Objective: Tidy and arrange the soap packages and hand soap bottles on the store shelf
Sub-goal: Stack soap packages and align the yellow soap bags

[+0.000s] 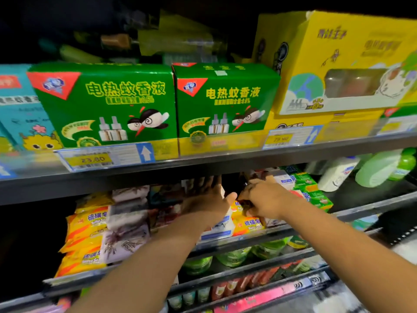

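Observation:
Both my arms reach into the middle shelf (248, 241). My left hand (206, 199) has straight fingers laid against a dark red soap package stack (167, 213). My right hand (266, 199) curls around a small dark soap package (244, 205) above yellow sulphur soap packs (248, 223). More yellow soap packs (85, 231) and pale lilac soap packs (127, 229) are stacked at the left. Green soap boxes (309, 188) sit to the right. White (336, 175) and green hand soap bottles (381, 168) lie tipped at the far right.
The upper shelf carries green mosquito liquid boxes (106, 105), a yellow box (347, 64) and price tags (106, 157) along its edge, low over my hands. Below are green pouches (234, 256) and a row of small red and dark packs (255, 281).

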`<state>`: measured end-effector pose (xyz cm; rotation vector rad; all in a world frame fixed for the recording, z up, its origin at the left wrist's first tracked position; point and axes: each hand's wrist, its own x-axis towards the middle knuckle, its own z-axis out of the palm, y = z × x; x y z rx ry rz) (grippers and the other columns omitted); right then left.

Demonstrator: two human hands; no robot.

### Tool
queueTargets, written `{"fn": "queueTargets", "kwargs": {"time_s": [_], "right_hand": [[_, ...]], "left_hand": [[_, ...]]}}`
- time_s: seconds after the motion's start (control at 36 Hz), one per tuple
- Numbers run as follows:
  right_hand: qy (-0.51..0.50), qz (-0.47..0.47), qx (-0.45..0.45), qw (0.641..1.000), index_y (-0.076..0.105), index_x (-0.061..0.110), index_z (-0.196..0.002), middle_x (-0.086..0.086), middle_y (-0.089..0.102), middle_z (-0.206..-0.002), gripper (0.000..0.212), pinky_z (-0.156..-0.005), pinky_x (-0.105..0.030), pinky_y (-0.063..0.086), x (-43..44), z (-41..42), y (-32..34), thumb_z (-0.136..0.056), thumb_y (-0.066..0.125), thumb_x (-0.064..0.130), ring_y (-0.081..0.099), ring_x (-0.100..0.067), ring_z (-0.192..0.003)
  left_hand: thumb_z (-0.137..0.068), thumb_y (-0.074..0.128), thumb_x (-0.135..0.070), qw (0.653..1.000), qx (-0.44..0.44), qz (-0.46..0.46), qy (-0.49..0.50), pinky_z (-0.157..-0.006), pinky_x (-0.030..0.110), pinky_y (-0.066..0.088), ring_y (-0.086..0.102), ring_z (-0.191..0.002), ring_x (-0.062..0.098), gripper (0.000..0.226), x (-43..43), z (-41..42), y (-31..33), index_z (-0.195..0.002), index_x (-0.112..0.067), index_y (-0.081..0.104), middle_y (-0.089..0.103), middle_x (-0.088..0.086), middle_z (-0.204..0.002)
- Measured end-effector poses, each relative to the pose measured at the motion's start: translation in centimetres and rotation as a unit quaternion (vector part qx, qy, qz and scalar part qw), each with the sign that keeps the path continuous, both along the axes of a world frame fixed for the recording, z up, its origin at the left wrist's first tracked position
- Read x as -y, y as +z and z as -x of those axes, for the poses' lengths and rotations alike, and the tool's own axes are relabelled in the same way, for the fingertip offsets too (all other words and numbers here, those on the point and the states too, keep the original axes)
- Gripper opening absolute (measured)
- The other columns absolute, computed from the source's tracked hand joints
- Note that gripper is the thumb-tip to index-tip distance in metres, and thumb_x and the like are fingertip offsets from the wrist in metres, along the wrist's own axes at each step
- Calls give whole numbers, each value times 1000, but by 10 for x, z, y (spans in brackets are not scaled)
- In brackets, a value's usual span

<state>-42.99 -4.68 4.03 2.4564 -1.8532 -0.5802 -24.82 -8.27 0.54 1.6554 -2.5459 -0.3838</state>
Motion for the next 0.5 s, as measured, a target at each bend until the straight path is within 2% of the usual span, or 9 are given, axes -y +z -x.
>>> {"fn": "queueTargets", "kwargs": {"time_s": [0.06, 0.11, 0.19, 0.28, 0.36, 0.5], "right_hand": [[-13, -32, 13, 999, 55, 34, -135, 1, 64, -120, 48, -90, -42, 26, 2, 2, -6, -88, 63, 43, 47, -22, -122], [-29, -53, 10, 998, 50, 36, -138, 2, 64, -117, 57, -89, -43, 22, 5, 1, -7, -83, 66, 45, 49, -22, -121], [-39, -71, -22, 996, 37, 37, -147, 3, 59, -132, 77, -89, -45, 23, 10, -4, -8, -78, 63, 58, 45, -22, -127], [-43, -72, -78, 993, 20, 36, -155, 2, 48, -148, 88, -102, -53, 21, 13, -8, -14, -81, 56, 65, 36, -24, -139], [-42, -77, -105, 991, 6, 36, -158, -1, 43, -153, 94, -109, -58, 16, 15, -8, -19, -84, 53, 72, 26, -27, -146], [-43, -58, -89, 993, 8, 32, -158, -4, 41, -155, 99, -111, -59, 15, 15, -4, -21, -82, 58, 71, 23, -27, -148]], "left_hand": [[-97, 21, -68, 1000, -1, -1, 3, -122, 44, -10, -10, -153, 19, 76, 1, 1, -1, -159, -27, 1, -8, -3, -167], [-98, 23, -65, 1000, -3, 22, 8, -123, 45, -4, -1, -153, 21, 74, 2, 3, -2, -158, -27, 8, 2, -3, -167], [-97, 25, -64, 998, -6, 69, 11, -121, 47, 8, 15, -150, 23, 70, 1, 3, -3, -156, -25, 19, 18, -1, -164], [-98, 25, -63, 996, -7, 87, 9, -120, 46, 13, 21, -148, 23, 67, 0, 2, -3, -154, -26, 23, 26, -2, -162], [-100, 26, -59, 996, -7, 87, 7, -119, 44, 11, 19, -149, 22, 64, 0, 1, -3, -155, -27, 20, 22, -4, -163], [-102, 27, -54, 996, -3, 90, 1, -119, 42, 9, 15, -150, 20, 62, 0, -1, -4, -157, -28, 15, 15, -6, -165]]}}
